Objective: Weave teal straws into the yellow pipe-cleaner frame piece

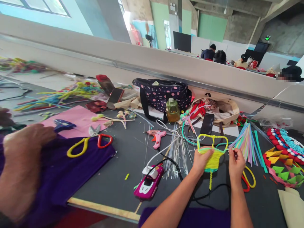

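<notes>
Over the dark table I hold up a yellow pipe-cleaner figure, with an open wire frame at its top, a tightly wound body and a twisted stem hanging below. My left hand grips its left side, thumb across the front. A light green pipe cleaner runs along the top of the wound part, and its right end is pinched between the thumb and fingers of my right hand. Behind my right wrist lie scissors with red and yellow handles, partly hidden.
Left, a co-worker's arm reaches over purple cloth with scissors on it. A pink glue gun, magenta power strip, thin wires, bottle, patterned bag and pastel pipe cleaners lie around.
</notes>
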Motion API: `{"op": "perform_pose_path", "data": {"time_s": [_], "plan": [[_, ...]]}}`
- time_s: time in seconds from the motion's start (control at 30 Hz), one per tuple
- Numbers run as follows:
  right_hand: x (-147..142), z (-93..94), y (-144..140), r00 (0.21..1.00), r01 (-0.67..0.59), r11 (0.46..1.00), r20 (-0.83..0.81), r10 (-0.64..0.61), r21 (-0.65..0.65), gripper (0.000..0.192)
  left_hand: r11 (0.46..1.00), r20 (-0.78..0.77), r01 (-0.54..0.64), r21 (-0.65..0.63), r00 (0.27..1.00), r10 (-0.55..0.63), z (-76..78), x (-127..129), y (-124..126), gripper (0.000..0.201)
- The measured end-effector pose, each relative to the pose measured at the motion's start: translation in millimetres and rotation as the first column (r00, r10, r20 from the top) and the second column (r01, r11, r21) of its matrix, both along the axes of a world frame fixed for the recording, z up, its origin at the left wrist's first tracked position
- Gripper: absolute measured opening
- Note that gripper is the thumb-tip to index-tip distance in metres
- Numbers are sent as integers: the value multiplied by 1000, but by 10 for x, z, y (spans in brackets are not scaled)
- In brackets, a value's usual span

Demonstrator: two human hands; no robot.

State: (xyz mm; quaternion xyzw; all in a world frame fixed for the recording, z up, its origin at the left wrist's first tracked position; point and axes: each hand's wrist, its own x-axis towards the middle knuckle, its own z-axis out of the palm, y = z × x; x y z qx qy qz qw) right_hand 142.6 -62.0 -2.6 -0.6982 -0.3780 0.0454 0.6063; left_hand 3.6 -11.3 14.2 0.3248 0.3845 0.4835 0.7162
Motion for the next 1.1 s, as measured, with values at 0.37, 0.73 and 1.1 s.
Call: {"op": "perform_pose_path", "data": {"time_s": [0.37, 0.73, 1.1], "plan": [[-59, -55, 75, 886, -54, 988, -449, 116, 148, 35, 995, 122, -11, -95, 992, 22, -61, 28, 2, 30], [-83, 27, 64, 512, -103, 943, -795, 324, 317, 29, 956, 282, 156, -247, 956, -83, 7, 34, -19, 29], [-145, 25, 42, 907, 58, 966, -418, 54, 250, 29, 988, 164, -74, -133, 982, 96, -49, 12, 12, 34]]}}
